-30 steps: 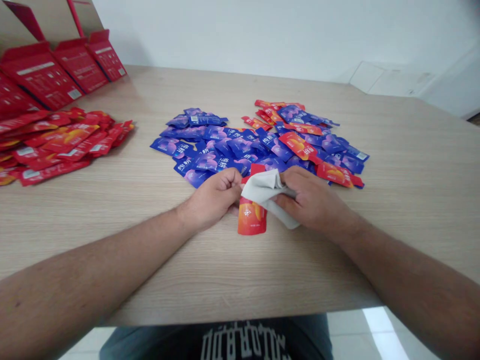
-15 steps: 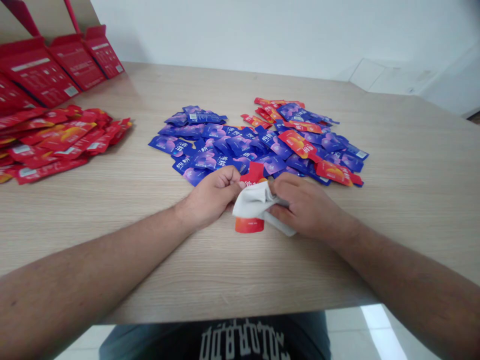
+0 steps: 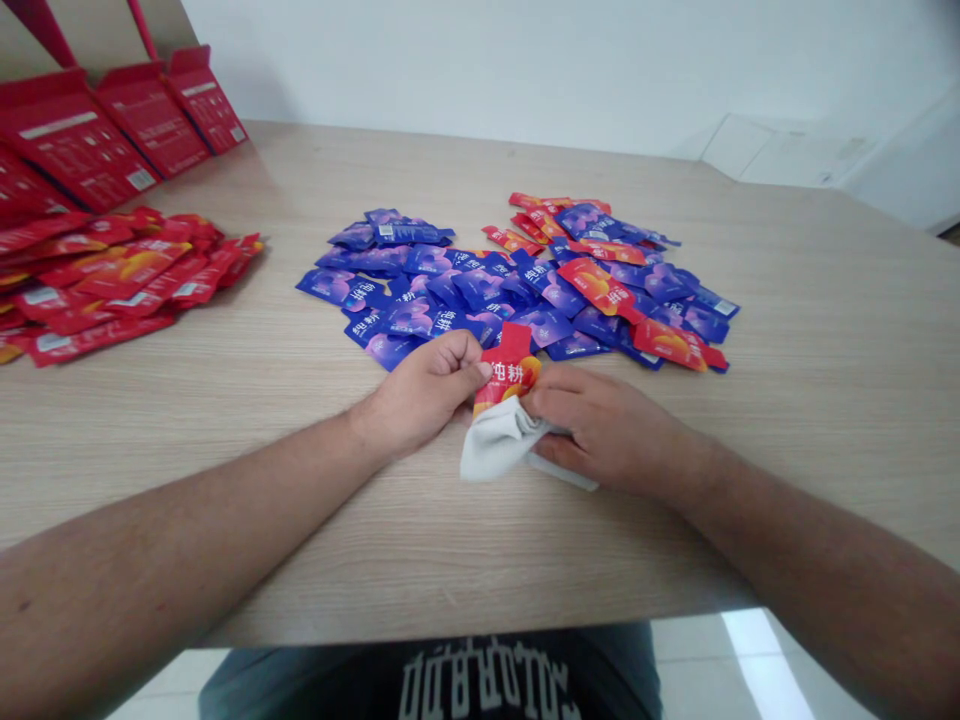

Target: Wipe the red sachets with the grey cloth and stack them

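Note:
My left hand (image 3: 420, 392) pinches a red and orange foil sachet (image 3: 508, 370) with printed Chinese characters, holding it by its side above the table. My right hand (image 3: 604, 430) grips a crumpled white cloth (image 3: 498, 446), which wraps the sachet's lower end and hides it. The fingers of my right hand rest against the cloth just beside the sachet. A heap of blue-purple sachets (image 3: 480, 290) mixed with several red ones lies just beyond both hands.
A pile of red sachets (image 3: 120, 275) lies on the left of the light wood table (image 3: 810, 400). Red cartons (image 3: 150, 120) with open flaps stand at the far left corner. A white wall rises behind the table.
The white cloth has slid down the sachet toward me, uncovering its printed upper part and covering its lower end. My right hand has moved down with the cloth.

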A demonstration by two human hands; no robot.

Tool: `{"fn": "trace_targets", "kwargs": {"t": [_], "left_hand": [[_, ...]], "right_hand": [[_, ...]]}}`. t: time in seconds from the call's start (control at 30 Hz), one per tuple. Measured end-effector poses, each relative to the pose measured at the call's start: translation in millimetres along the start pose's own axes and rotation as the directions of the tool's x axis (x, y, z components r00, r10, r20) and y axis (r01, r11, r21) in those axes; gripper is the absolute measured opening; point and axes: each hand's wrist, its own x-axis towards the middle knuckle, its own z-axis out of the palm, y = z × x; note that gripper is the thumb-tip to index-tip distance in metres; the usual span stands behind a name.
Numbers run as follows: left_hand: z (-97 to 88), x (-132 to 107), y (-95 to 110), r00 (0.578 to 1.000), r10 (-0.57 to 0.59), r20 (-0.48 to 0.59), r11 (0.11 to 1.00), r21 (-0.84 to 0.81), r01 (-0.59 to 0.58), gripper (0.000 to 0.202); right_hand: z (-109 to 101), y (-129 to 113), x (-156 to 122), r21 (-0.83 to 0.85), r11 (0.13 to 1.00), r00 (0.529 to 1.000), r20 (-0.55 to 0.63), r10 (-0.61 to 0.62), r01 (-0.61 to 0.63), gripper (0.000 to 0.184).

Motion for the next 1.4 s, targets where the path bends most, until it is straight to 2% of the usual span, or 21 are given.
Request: {"fn": "trace_targets", "kwargs": {"t": [0.17,0.23,0.33,0.4,0.53,0.67,0.83,1.0,1.17,1.3,1.4], "left_hand": [[0.3,0.3,0.2,1.000,0.001,-0.010,1.000,-0.008,-0.001,0.033],[-0.2,0.4,-0.1,1.000,0.005,-0.007,1.000,-0.001,-0.005,0.033],[-1.3,0.6,-0.7,1.000,0.009,0.007,1.000,0.007,-0.009,0.031],[-1.6,0.9,-0.7,1.000,0.010,0.010,1.000,0.007,-0.011,0.031],[-0.4,0.9,0.3,1.000,-0.003,0.002,1.000,0.002,0.003,0.035],[1.1,-0.6,1.4,1.000,-0.005,-0.004,1.000,0.005,0.005,0.033],[1.9,-1.1,2.4,1.000,-0.013,-0.021,1.000,0.006,0.013,0.035],[2.7,-1.9,2.8,1.000,-0.009,-0.013,1.000,-0.002,0.009,0.037],[1.0,-1.0,1.9,1.000,-0.003,-0.013,0.999,0.039,0.003,0.039],[-0.4,-0.6,1.5,1.000,-0.005,0.011,0.999,0.036,0.004,0.037],[-1.0,0.0,1.0,1.000,-0.006,0.009,0.999,0.034,0.005,0.036]], "right_hand": [[-0.9,4.6,0.0,-0.037,0.990,0.978,-0.167,0.127,-0.135,0.010],[-0.1,4.4,0.1,-0.026,0.995,0.986,-0.141,0.092,-0.096,0.008],[1.1,1.2,-0.2,-0.006,1.000,0.999,-0.038,0.003,-0.003,0.007],[1.1,1.2,-0.3,-0.020,0.999,0.998,-0.059,0.023,-0.025,0.010],[0.6,5.5,0.0,-0.035,0.993,0.978,-0.181,0.107,-0.115,0.013],[1.9,5.0,0.0,-0.039,0.999,0.996,-0.087,0.033,-0.037,0.006],[2.3,6.7,0.2,-0.032,0.993,0.976,-0.193,0.105,-0.113,0.012],[2.1,5.9,0.1,-0.042,0.997,0.991,-0.117,0.064,-0.069,0.008],[2.3,8.2,-0.3,-0.053,0.987,0.967,-0.216,0.138,-0.153,0.014],[2.1,6.7,-0.5,-0.039,0.996,0.992,-0.101,0.070,-0.074,0.010],[0.7,5.7,-0.3,-0.036,0.993,0.987,-0.119,0.107,-0.112,0.011]]}}
